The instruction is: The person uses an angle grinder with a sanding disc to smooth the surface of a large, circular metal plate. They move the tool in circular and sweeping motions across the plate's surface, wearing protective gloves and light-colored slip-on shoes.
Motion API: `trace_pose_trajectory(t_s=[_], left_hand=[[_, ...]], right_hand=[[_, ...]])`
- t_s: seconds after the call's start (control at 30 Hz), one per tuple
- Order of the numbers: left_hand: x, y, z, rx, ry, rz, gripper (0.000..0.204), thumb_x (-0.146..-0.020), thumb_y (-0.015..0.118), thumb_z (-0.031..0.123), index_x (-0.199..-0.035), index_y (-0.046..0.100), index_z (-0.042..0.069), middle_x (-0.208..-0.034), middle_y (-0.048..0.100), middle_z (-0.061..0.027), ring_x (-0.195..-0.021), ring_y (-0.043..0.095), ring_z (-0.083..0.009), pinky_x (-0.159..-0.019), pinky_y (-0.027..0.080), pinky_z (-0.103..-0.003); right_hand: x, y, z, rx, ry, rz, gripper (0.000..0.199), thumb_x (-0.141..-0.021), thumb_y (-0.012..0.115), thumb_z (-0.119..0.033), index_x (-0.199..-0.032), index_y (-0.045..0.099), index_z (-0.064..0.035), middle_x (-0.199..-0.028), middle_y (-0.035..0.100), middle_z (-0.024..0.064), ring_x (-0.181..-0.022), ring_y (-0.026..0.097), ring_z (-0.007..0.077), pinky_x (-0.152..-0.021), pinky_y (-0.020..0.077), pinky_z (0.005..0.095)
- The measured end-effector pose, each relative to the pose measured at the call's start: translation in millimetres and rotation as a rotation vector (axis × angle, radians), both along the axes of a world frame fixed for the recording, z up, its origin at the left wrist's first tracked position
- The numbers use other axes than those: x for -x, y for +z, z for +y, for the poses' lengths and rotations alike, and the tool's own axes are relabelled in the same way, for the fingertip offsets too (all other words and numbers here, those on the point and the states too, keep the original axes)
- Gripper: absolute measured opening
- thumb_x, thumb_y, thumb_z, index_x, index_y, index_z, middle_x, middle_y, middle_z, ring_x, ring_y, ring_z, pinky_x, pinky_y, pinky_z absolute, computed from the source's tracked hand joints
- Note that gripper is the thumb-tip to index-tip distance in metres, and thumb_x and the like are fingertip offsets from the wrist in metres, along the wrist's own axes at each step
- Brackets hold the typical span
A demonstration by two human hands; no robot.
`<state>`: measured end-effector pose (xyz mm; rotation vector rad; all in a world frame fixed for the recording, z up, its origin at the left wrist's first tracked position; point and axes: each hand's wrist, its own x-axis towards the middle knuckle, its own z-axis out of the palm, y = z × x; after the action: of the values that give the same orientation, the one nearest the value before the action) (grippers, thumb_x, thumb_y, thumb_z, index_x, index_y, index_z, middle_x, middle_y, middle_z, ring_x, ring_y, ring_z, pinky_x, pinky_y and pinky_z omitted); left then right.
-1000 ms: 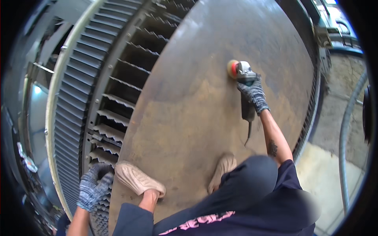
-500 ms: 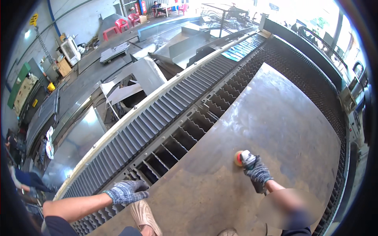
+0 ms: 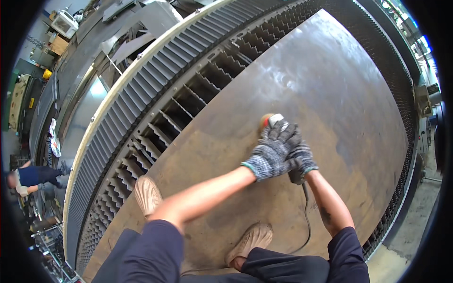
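Speckled grey knit gloves, navy sleeves, beige shoes.

brown cardboard box | far upper left | beside white machine

Most of the angle grinder is covered by the gloved left hand and right hand; only its orange disc edge and white head are seen. Its cable is lost behind the trouser leg.

Dull, scuffed metal sheet; speckled knit cloth gloves; probably metal toothed slats.
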<state>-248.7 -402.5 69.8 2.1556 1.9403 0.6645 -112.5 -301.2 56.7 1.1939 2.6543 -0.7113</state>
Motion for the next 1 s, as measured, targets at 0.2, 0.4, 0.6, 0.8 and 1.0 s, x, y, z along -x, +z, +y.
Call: trace_pose_trajectory(t_s=[0.2,0.4,0.6,0.8,1.0], left_hand=[[7,-20,56,0.01,0.151,-0.083,0.095,-0.079,0.07,0.053,-0.158,0.04,0.01,-0.167,0.03,-0.02,-0.156,0.021,-0.0438,-0.128,0.007,-0.06],[-68,-119,70,-0.175,0.18,0.007,0.072,-0.098,0.047,0.038,-0.157,0.035,0.0,-0.165,0.024,-0.0281,-0.156,0.018,-0.0466,-0.128,0.011,-0.061],[-110,-126,82,-0.611,0.054,-0.301,0.042,-0.087,0.057,0.047,-0.113,0.051,0.015,-0.123,0.045,-0.0143,-0.115,0.041,-0.0363,-0.096,0.033,-0.054],[-75,-81,66,-0.27,0.238,-0.028,0.058,-0.091,0.056,0.037,-0.137,0.058,0.001,-0.143,0.055,-0.0208,-0.132,0.052,-0.0374,-0.113,0.04,-0.052],[28,-63,6,-0.334,0.257,-0.335,0.078,-0.079,0.065,0.059,-0.143,0.057,0.014,-0.152,0.051,-0.0132,-0.144,0.044,-0.0363,-0.124,0.025,-0.056]], right_hand=[[25,-25,61,0.202,-0.012,0.003,0.092,-0.094,0.066,-0.032,-0.163,0.017,0.002,-0.164,0.034,0.0238,-0.15,0.035,0.0363,-0.125,0.0283,0.0382],[60,-135,5,-0.52,-0.079,-0.587,0.062,-0.108,0.034,-0.027,-0.165,0.02,-0.0048,-0.173,0.018,0.0147,-0.16,0.015,0.0295,-0.131,0.0114,0.0383],[26,-97,2,-0.315,-0.13,-0.188,0.07,-0.101,0.053,-0.036,-0.16,0.03,-0.0053,-0.157,0.035,0.0176,-0.143,0.034,0.0319,-0.118,0.0281,0.042],[-17,-9,15,0.149,-0.185,0.123,0.069,-0.097,0.064,-0.038,-0.154,0.042,-0.0067,-0.138,0.058,0.0214,-0.123,0.057,0.0349,-0.104,0.0457,0.0445],[41,-52,7,0.072,0.051,0.224,0.061,-0.083,0.072,-0.028,-0.137,0.058,-0.004,-0.118,0.069,0.0213,-0.107,0.066,0.0414,-0.093,0.0535,0.0481]])
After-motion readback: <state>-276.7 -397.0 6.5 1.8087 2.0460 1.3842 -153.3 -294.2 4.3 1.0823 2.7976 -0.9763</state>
